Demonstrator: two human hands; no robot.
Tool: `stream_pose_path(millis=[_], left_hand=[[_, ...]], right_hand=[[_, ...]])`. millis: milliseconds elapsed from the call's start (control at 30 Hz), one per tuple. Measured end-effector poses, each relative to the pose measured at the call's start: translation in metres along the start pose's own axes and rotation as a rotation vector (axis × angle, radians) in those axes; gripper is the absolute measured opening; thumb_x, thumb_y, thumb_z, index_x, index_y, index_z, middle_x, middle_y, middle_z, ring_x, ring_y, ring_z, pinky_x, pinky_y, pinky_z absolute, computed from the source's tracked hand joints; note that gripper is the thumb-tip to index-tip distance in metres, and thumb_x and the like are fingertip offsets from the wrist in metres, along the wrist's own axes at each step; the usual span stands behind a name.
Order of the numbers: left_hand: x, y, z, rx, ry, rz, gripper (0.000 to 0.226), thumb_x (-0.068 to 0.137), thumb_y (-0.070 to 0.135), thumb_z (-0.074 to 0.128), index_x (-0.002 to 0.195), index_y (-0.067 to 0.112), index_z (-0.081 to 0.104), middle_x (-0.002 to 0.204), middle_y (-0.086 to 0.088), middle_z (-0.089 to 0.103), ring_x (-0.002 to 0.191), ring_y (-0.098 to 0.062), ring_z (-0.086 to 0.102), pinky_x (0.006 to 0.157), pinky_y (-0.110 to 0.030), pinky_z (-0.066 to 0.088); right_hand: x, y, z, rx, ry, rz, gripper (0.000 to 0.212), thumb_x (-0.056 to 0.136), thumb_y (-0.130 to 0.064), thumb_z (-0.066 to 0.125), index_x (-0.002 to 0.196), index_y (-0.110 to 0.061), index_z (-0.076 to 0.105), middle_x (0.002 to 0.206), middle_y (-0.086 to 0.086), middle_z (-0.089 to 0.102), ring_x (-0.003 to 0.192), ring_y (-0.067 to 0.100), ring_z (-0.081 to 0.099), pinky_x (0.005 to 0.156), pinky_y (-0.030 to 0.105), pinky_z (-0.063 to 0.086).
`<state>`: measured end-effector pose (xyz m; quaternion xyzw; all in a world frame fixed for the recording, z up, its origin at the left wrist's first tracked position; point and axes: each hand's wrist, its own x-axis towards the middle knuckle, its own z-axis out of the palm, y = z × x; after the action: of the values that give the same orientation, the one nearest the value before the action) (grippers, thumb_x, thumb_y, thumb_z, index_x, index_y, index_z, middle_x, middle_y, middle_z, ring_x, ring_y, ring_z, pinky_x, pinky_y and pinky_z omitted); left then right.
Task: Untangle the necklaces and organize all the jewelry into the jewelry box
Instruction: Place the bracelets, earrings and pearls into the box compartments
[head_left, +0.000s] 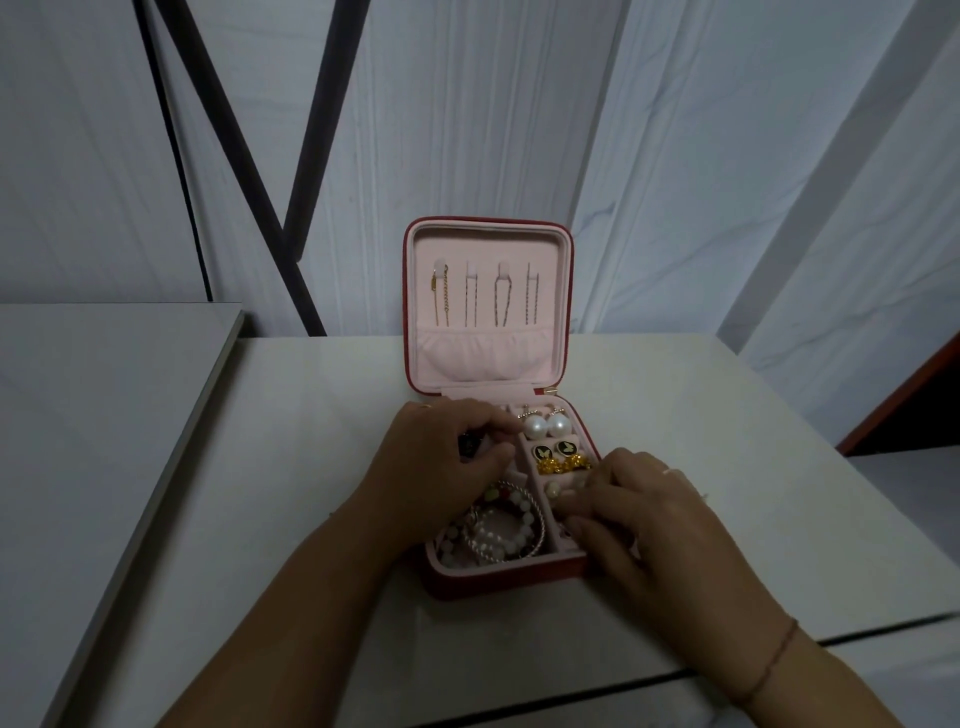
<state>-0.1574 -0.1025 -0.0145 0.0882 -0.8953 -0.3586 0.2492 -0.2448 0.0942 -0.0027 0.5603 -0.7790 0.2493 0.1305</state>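
A red jewelry box (498, 577) with pink lining stands open in the middle of the table. Several necklace chains (485, 293) hang from hooks in its upright lid. Pearl earrings (544, 426), black butterfly studs (555, 450) and gold pieces (563, 464) fill the right compartments. Bead and pearl bracelets (493, 530) lie in the front left compartment. My left hand (447, 457) hovers over the left rear compartment, fingers curled round a small dark item. My right hand (639, 512) rests on the box's front right corner, its fingertips in the front right compartments.
The box sits on a white table (311, 467). A second tabletop (104, 389) adjoins on the left with a gap between. A pale draped sheet and dark metal bars (306, 171) stand behind. A dark red edge (893, 405) shows at the far right.
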Motion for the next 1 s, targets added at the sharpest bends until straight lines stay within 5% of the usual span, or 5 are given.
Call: stream_pose_path(millis=[200,300,433,767,1000], left_hand=[[0.000,0.000,-0.001,-0.005,-0.006,0.001,0.024,0.087,0.028,0.065,0.110,0.034,0.066,0.098,0.018,0.068,0.091,0.005,0.060,0.080,-0.011,0.047],[0.000,-0.002,-0.001,-0.001,-0.006,0.001,0.025,0.087,0.027,0.065,0.110,0.036,0.064,0.099,0.018,0.068,0.091,0.006,0.060,0.080,-0.009,0.047],[0.000,-0.002,0.000,0.007,-0.006,-0.013,0.024,0.087,0.028,0.065,0.110,0.035,0.066,0.101,0.016,0.069,0.092,0.004,0.061,0.082,-0.015,0.048],[0.000,-0.003,0.001,0.016,-0.006,-0.019,0.025,0.086,0.028,0.065,0.110,0.035,0.066,0.100,0.017,0.068,0.092,0.004,0.060,0.081,-0.012,0.046],[0.000,-0.003,0.001,0.014,-0.009,-0.015,0.024,0.087,0.027,0.065,0.110,0.036,0.065,0.098,0.018,0.068,0.091,0.005,0.060,0.080,-0.012,0.046]], right_hand=[[-0.007,0.008,-0.010,0.291,0.107,0.181,0.023,0.084,-0.038,0.053,0.092,-0.029,0.073,0.088,-0.014,0.058,0.084,-0.001,0.056,0.073,0.008,0.040],[-0.019,0.040,-0.027,0.175,0.292,0.369,0.012,0.081,-0.025,0.071,0.093,-0.029,0.068,0.088,-0.009,0.060,0.080,0.000,0.055,0.070,0.004,0.038],[-0.036,0.066,-0.023,0.095,0.169,0.562,0.034,0.071,-0.013,0.082,0.096,-0.029,0.066,0.089,-0.015,0.057,0.085,-0.004,0.053,0.072,0.000,0.036],[-0.031,0.070,-0.009,-0.057,0.100,0.504,0.009,0.077,-0.010,0.077,0.085,-0.014,0.075,0.082,-0.002,0.067,0.078,0.019,0.064,0.074,0.020,0.041],[-0.022,0.032,-0.019,0.284,0.171,0.478,0.024,0.085,-0.009,0.066,0.077,-0.031,0.065,0.074,-0.020,0.066,0.072,0.002,0.061,0.064,0.005,0.041]])
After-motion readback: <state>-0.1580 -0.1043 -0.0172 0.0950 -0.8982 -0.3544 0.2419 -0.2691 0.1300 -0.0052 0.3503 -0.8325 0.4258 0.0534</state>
